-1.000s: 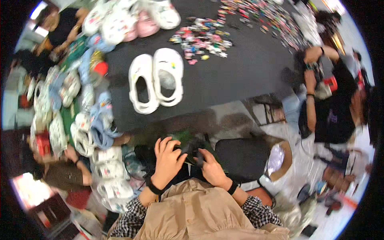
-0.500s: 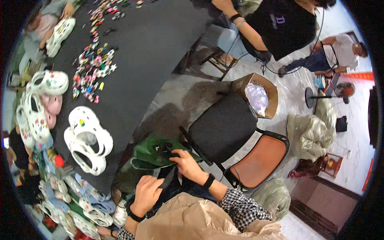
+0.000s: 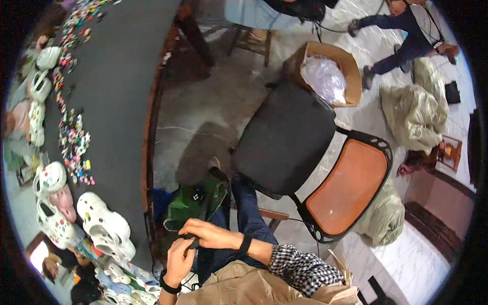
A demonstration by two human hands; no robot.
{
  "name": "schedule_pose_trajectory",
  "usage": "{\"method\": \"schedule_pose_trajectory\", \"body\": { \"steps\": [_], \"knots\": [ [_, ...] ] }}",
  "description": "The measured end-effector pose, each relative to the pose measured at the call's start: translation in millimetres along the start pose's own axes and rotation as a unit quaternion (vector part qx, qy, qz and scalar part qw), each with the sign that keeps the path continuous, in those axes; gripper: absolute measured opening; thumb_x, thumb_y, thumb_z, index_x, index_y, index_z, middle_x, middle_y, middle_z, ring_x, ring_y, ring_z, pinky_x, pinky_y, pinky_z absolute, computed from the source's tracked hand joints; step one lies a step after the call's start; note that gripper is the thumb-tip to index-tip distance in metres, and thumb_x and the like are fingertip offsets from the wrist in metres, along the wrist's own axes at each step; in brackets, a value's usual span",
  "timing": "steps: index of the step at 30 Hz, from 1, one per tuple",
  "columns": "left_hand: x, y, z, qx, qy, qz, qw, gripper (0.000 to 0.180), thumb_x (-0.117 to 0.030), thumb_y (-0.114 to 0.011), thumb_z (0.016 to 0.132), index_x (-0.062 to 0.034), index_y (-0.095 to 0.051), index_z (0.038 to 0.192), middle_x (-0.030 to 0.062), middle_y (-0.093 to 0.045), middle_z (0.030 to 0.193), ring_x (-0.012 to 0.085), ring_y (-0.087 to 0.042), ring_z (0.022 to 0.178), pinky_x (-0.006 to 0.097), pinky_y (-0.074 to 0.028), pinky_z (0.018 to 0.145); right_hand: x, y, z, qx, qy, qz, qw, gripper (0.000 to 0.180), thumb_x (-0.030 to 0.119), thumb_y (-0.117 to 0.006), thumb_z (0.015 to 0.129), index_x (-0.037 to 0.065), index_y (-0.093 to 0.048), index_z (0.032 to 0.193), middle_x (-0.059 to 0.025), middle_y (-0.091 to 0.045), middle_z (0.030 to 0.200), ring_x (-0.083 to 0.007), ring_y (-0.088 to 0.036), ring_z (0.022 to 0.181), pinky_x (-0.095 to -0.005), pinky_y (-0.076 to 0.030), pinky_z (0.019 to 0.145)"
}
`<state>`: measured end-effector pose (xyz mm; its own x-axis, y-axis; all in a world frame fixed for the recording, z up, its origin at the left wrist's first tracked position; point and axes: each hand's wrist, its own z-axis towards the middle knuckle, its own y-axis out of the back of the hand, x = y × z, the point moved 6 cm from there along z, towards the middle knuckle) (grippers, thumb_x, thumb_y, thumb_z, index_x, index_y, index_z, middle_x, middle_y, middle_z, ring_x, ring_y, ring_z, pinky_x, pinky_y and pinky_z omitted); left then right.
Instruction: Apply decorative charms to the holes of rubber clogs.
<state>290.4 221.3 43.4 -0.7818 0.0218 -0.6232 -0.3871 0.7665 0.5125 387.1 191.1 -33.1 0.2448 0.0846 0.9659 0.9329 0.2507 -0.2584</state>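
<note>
My left hand (image 3: 179, 262) and my right hand (image 3: 213, 235) meet low in front of me, over my lap. Both are closed, fingers pinching a narrow dark strip (image 3: 194, 243) that looks like a strap; its exact kind is partly hidden. Just beyond my fingers is a green bag (image 3: 198, 202) with a dark band across it, near my jeans-clad legs. Left of my hands, on the dark-covered table (image 3: 119, 101), lies a pair of white clogs (image 3: 104, 223) with holes and a small yellow charm.
Small colourful charms (image 3: 73, 137) spread along the table, with more clogs (image 3: 53, 223) at its far left. A chair with black seat (image 3: 284, 137) and orange back (image 3: 348, 185) stands right. Beyond are a cardboard box (image 3: 352, 71), wrapped bundles (image 3: 414, 114) and a person's legs (image 3: 389, 53).
My view has swung rightward, so table and clogs sit further left. My right hand has come over to my left, and both now hold the dark strip close together.
</note>
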Motion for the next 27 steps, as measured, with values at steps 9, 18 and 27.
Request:
{"method": "schedule_pose_trajectory", "body": {
  "steps": [9, 18, 27],
  "knots": [
    [57, 15, -3, 0.002, 0.066, -0.030, 0.997, 0.054, -0.031, -0.061, 0.089, 0.0041, -0.040, 0.124, 0.0181, -0.054, 0.114, 0.0284, -0.052, 0.107, 0.036, -0.042, 0.093, -2, -24, 25, 0.004, -0.039, -0.044, 0.998, 0.040, 0.006, -0.052, 0.081, 0.002, -0.049, 0.121, -0.0179, -0.050, 0.112, -0.0362, -0.051, 0.102, -0.0410, -0.043, 0.086],
    [38, 45, 27, -0.096, -0.172, 0.090, 0.976, 0.071, -0.041, -0.066, 0.083, 0.0048, -0.040, 0.130, 0.0239, -0.046, 0.127, 0.0344, -0.044, 0.119, 0.041, -0.037, 0.098, 11, -49, 34, -0.009, -0.002, -0.227, 0.974, 0.054, 0.017, -0.055, 0.083, 0.005, -0.040, 0.133, -0.0186, -0.047, 0.116, -0.0356, -0.057, 0.089, -0.0419, -0.049, 0.074],
    [142, 41, 33, 0.096, -0.111, 0.045, 0.988, 0.050, -0.027, -0.050, 0.088, 0.0043, -0.044, 0.126, 0.0232, -0.046, 0.127, 0.0402, -0.035, 0.123, 0.051, -0.022, 0.104, 56, -48, 52, -0.103, 0.152, -0.198, 0.963, 0.018, 0.015, -0.055, 0.083, 0.005, -0.055, 0.098, -0.0152, -0.052, 0.100, -0.0329, -0.056, 0.084, -0.0407, -0.047, 0.072]
  ]
}}
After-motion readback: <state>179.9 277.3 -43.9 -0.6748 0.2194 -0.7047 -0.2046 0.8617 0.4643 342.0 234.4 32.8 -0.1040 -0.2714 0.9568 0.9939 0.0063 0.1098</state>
